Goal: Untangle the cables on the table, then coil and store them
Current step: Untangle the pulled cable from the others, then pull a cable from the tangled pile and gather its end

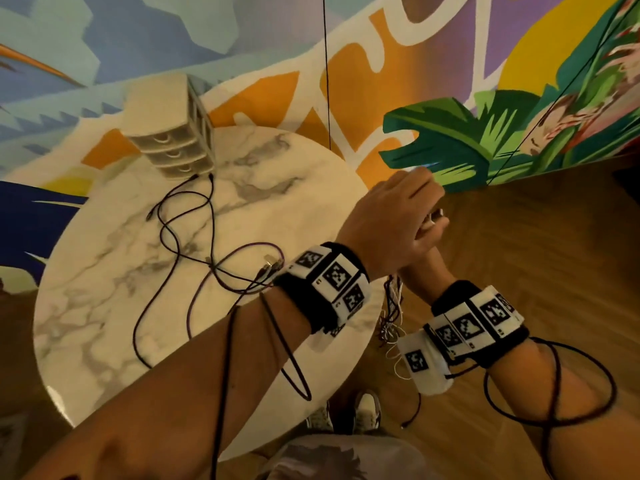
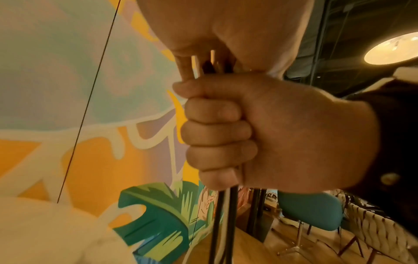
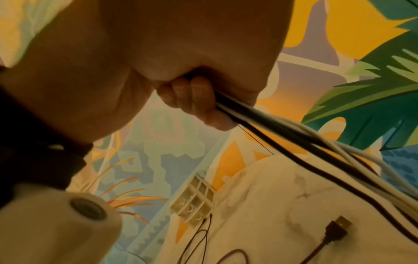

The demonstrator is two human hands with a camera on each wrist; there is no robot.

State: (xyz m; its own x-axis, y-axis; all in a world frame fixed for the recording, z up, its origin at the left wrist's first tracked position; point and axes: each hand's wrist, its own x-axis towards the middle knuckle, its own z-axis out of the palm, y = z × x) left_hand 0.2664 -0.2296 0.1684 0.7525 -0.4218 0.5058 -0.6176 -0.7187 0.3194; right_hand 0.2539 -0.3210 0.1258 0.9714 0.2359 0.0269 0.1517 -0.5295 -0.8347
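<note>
Both my fists clamp one bundle of black and white cables [image 2: 222, 214], left hand [image 1: 391, 223] stacked above right hand [image 1: 427, 251]; strands hang toward six o'clock, off the table [image 1: 104, 306] edge.

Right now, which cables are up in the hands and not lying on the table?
The bunch of black and white cables, gripped by both hands beside the table. The thin dark cables and the purple one lie loose on the marble table.
</note>
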